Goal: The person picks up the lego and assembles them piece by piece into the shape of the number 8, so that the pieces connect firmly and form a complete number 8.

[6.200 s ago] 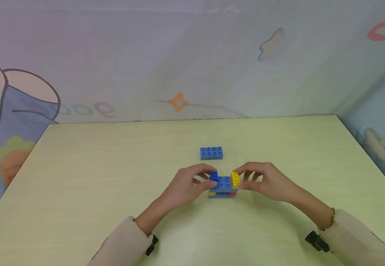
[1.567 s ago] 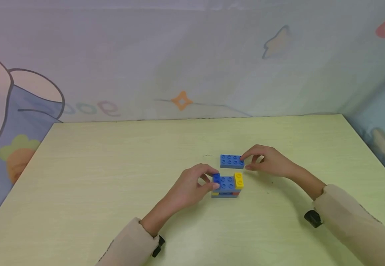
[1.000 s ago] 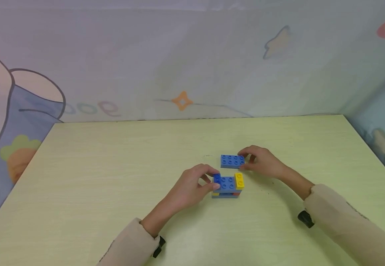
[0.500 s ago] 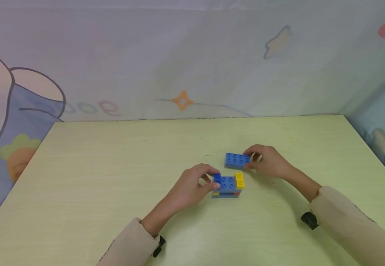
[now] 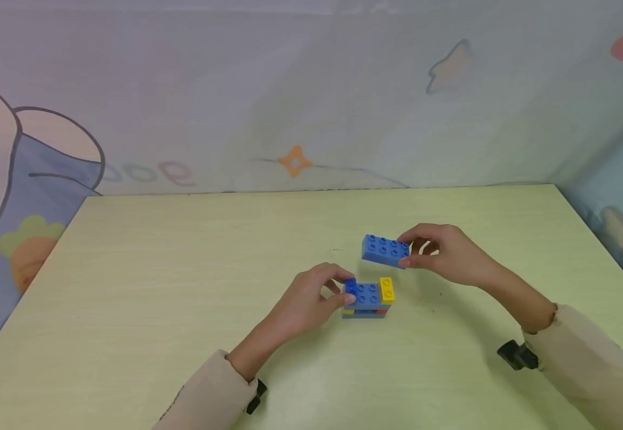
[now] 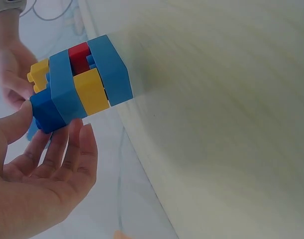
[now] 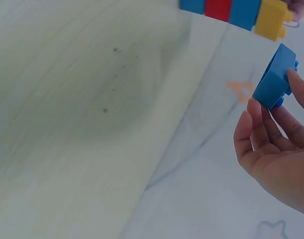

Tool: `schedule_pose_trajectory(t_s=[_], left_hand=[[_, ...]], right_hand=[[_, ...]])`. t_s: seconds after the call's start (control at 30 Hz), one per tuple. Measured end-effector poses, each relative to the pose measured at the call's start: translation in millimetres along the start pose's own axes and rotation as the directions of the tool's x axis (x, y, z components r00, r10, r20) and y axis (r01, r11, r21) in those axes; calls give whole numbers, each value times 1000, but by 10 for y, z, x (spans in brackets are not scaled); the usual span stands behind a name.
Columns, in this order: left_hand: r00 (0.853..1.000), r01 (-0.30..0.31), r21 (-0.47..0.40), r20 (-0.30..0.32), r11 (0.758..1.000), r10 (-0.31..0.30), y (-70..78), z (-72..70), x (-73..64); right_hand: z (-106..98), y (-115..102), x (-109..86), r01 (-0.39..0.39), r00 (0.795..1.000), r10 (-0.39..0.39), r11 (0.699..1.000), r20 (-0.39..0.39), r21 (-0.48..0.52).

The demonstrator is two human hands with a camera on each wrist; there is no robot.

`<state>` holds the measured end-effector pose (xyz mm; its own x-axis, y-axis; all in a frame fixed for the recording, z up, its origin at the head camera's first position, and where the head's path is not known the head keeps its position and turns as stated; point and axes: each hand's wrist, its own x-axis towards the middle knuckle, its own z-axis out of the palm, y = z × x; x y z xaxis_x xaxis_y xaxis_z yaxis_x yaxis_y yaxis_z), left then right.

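On the table stands a stack of toy building bricks. Light blue bricks form its lower and upper layers, with a yellow brick and a red brick between them. On top sit a dark blue brick at the left end and a yellow brick at the right end. My left hand pinches the dark blue brick between thumb and fingers. Behind the stack, my right hand holds a loose blue eight-stud brick by its right end, lifted and tilted. Its hollow underside shows in the right wrist view.
The pale wooden table spreads around the stack. A printed cloth backdrop hangs along its far edge and sides. Small dark specks mark the tabletop near the stack.
My right hand let go of the yellow brick's end, reached back, took the loose blue brick by its right end and raised it off the table. My left hand stays on the dark blue brick.
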<state>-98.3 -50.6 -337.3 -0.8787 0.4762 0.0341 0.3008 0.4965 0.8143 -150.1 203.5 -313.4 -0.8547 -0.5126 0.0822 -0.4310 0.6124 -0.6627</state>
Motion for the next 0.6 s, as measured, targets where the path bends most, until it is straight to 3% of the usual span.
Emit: schedule_pose_trajectory(t_s=[0.4, 0.6], left_hand=[[1000, -20, -5, -5, 1000, 20, -4, -1, -7], [999, -34, -10, -12, 999, 34, -13, 9, -5]], right_hand=[[47, -250, -154, 110, 992, -115, 989, 50, 99], [118, -297, -197, 115, 991, -120, 989, 58, 89]])
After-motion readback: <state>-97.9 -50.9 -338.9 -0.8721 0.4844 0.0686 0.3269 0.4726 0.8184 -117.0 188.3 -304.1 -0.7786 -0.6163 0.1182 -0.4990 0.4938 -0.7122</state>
